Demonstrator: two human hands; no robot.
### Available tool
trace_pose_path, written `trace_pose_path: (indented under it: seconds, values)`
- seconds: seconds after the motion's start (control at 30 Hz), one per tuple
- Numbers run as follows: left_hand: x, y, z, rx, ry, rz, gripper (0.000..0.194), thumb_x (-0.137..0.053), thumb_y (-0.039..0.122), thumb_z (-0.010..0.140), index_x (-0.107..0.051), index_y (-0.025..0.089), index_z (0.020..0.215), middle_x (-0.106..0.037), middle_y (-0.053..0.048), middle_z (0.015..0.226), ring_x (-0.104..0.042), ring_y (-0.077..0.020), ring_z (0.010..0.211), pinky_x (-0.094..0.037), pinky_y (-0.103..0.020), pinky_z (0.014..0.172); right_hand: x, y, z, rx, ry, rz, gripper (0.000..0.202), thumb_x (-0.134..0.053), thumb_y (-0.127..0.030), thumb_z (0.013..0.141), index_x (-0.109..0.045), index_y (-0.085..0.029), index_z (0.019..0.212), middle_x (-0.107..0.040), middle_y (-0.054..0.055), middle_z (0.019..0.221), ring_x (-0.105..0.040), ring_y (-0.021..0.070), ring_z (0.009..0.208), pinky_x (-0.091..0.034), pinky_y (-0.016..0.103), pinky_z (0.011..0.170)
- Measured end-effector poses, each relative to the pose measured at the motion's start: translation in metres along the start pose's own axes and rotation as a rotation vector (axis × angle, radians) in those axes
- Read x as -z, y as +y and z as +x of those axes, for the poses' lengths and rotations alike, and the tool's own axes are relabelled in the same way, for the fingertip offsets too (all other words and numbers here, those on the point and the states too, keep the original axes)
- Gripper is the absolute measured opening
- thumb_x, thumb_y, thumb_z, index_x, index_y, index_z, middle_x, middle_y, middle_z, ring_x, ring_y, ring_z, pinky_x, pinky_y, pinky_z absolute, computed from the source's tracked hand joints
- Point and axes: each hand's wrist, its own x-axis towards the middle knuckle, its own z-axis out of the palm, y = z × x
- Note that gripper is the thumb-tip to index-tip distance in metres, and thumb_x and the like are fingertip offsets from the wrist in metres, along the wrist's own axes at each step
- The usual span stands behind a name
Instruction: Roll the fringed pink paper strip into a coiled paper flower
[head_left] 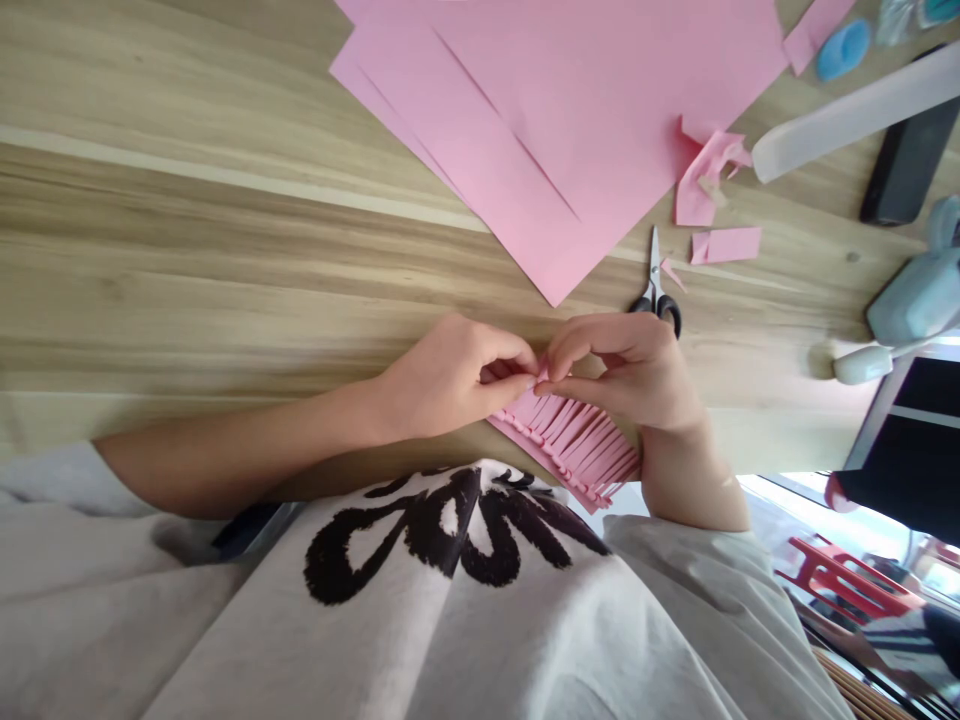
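Starting at the far left, notes the grain of a wooden table [187, 230] and, below it, a pale sleeve [60, 480] and bare left forearm [262, 440]. Records the left hand [450, 380] with thumb and forefinger drawn into a narrow pinch at the upper-left end of a fringed pink paper [581, 440]. Observes below this a pale shirt [375, 645] with a black brushed motif [439, 550]. Locates large pink sheets [600, 90] beyond the hands, overlapping, with one corner pointed toward the person. Places the fringed paper between the hands and the shirt, slanting down to the right, cut into thin strips, with small folds along its lower band. Finds the right hand [637, 370] in a similar fingertip pinch at the same end, almost meeting the left. Cannot tell exactly which strip lies between the fingertips. Logs scissors [655, 285] just beyond the right hand, with black handles partly hidden by it. Continues past pink scraps [727, 245], a pale flat strip [855, 115] over a dark slab [900, 170], and a grey-blue case [911, 300]. Lists, lower right, a red plastic chair [855, 580].
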Motion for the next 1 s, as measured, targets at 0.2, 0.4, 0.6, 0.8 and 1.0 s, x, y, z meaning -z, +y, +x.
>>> trace_pose_path:
  seconds: [0.2, 0.4, 0.6, 0.8, 1.0]
  values:
    - [0.0001, -0.0001, 0.0006, -0.025, -0.009, 0.062, 0.016, -0.061, 0.016, 0.085, -0.077, 0.014, 0.085, -0.078, -0.003, 0.078, -0.067, -0.0117, 0.064, -0.049, -0.021, 0.06, -0.0011, -0.0003, -0.001, -0.03, 0.023, 0.01, 0.018, -0.08, -0.03, 0.078, -0.066, -0.022, 0.07, -0.069, 0.001, 0.071, -0.065, 0.0148, 0.068, -0.051, 0.029, 0.06]
    - [-0.0004, 0.0002, 0.0003, -0.019, -0.01, 0.058, 0.015, -0.061, 0.016, 0.085, -0.076, 0.015, 0.087, -0.077, -0.002, 0.077, -0.067, -0.0115, 0.064, -0.05, -0.022, 0.062, -0.0014, -0.0019, -0.0026, -0.074, 0.04, 0.051, 0.016, -0.08, -0.028, 0.078, -0.067, -0.023, 0.071, -0.072, 0.002, 0.074, -0.067, 0.0153, 0.07, -0.052, 0.029, 0.061]
    - [-0.0004, 0.0001, 0.0008, -0.028, -0.009, 0.074, 0.016, -0.061, 0.014, 0.085, -0.077, 0.014, 0.088, -0.078, -0.003, 0.081, -0.069, -0.012, 0.067, -0.051, -0.022, 0.065, -0.0028, 0.0, -0.001, -0.048, 0.031, 0.044, 0.017, -0.081, -0.025, 0.077, -0.066, -0.022, 0.069, -0.07, 0.0, 0.072, -0.065, 0.0139, 0.066, -0.051, 0.028, 0.058]
    - [-0.0004, 0.0011, 0.0004, -0.03, -0.01, 0.084, 0.016, -0.061, 0.014, 0.085, -0.077, 0.014, 0.087, -0.078, -0.003, 0.08, -0.068, -0.0116, 0.067, -0.05, -0.022, 0.064, -0.0046, -0.0003, 0.0005, -0.035, 0.028, 0.044, 0.018, -0.081, -0.025, 0.077, -0.066, -0.021, 0.068, -0.07, 0.0, 0.07, -0.063, 0.013, 0.063, -0.05, 0.027, 0.057]
    - [-0.0003, 0.0022, 0.0007, -0.009, -0.017, 0.065, 0.015, -0.062, 0.016, 0.086, -0.077, 0.014, 0.087, -0.078, -0.003, 0.08, -0.068, -0.0119, 0.067, -0.05, -0.022, 0.065, -0.006, 0.0, -0.0001, -0.029, 0.02, 0.025, 0.02, -0.08, -0.026, 0.078, -0.064, -0.019, 0.067, -0.068, 0.001, 0.067, -0.061, 0.0116, 0.062, -0.047, 0.025, 0.055]
